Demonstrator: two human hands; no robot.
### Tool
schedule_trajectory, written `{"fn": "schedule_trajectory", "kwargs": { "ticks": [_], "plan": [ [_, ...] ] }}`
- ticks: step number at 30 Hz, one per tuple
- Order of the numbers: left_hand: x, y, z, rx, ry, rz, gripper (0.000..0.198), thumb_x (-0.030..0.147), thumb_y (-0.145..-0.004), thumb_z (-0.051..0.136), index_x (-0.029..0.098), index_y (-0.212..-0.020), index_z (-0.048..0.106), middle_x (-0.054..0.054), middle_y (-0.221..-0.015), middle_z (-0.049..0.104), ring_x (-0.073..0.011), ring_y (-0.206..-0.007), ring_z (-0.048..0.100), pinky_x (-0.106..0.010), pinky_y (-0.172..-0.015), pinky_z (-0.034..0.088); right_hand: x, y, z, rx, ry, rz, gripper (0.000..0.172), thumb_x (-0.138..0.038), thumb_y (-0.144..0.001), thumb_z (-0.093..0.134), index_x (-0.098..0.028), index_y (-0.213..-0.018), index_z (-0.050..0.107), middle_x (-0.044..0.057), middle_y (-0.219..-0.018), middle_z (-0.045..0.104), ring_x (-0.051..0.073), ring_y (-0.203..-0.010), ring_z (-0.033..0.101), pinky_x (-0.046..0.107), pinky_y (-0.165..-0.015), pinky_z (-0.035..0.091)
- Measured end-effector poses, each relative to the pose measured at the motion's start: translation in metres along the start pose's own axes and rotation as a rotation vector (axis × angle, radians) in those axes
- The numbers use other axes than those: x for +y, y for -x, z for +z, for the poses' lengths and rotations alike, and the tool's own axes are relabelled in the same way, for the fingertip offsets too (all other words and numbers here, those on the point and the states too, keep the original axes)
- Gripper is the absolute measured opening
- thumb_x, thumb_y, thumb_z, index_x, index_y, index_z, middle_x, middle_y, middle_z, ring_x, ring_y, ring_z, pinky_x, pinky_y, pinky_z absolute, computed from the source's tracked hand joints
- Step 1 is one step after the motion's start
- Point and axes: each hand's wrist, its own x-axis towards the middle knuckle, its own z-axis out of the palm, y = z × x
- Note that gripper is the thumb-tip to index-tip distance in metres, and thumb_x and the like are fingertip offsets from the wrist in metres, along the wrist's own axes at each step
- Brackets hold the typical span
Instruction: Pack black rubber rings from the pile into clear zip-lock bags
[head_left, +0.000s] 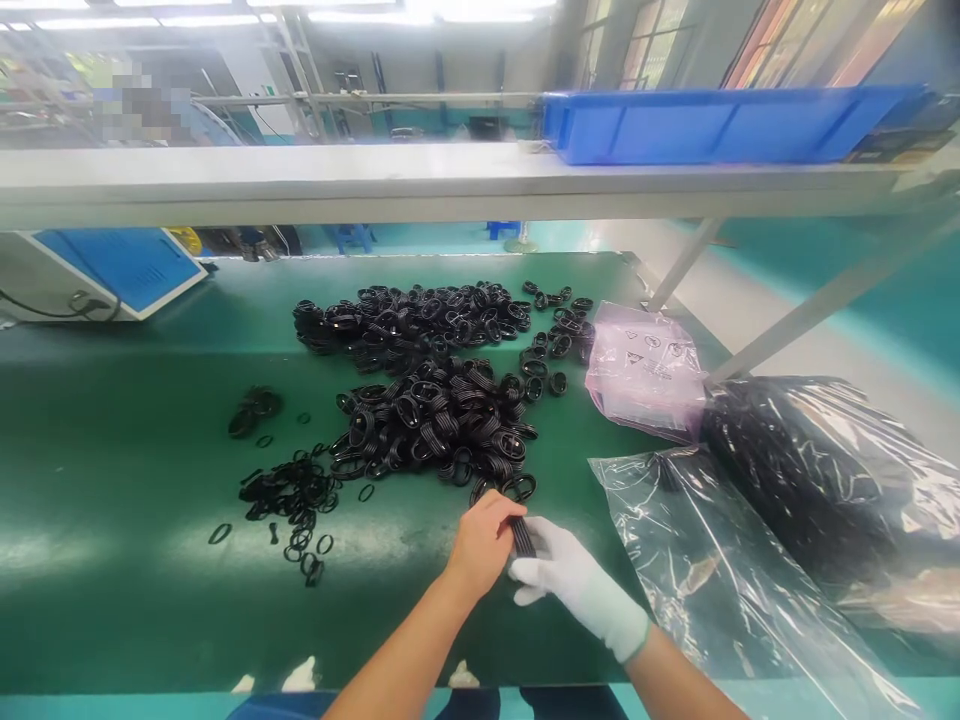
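My bare left hand (480, 545) and my white-gloved right hand (570, 580) meet low in the middle of the green table (112, 480). Both are closed on a small stack of black rubber rings (522, 537) held between them. Just beyond my hands lies a big heap of bundled black rings (439, 420), with a second heap (409, 320) farther back. Loose thin rings (292, 495) are scattered to the left of my hands.
A clear plastic bag (712, 570) lies open to the right, beside a larger bag full of black parts (817, 470) and a pink bag (645, 365). A blue-and-white machine (112, 270) sits far left. A shelf (375, 185) with a blue bin (712, 125) runs overhead.
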Motion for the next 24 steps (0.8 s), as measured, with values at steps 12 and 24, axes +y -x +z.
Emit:
{"fn": "schedule_trajectory", "kwargs": {
  "ticks": [12,24],
  "plan": [
    [-0.010,0.014,0.013,0.082,0.045,-0.093,0.033,0.005,-0.070,0.039,0.023,-0.082,0.063,0.001,-0.079,0.057,-0.0100,-0.072,0.054,-0.023,-0.067,0.045,0.008,0.004,0.005,-0.022,-0.130,0.032,0.040,-0.031,-0.063,0.068,-0.013,-0.095,0.053,0.005,-0.084,0.054,0.017,-0.076,0.056,0.039,-0.066,0.052],
    [-0.013,-0.046,0.015,-0.197,-0.687,-0.113,0.022,0.012,-0.076,0.044,0.017,-0.090,0.061,-0.009,-0.094,0.060,-0.0210,-0.094,0.053,-0.036,-0.084,0.038,0.038,0.011,-0.039,-0.070,-0.598,-0.059,0.042,-0.040,-0.071,0.062,-0.020,-0.107,0.051,0.009,-0.107,0.055,0.018,-0.092,0.056,0.039,-0.087,0.039]
  ]
}}
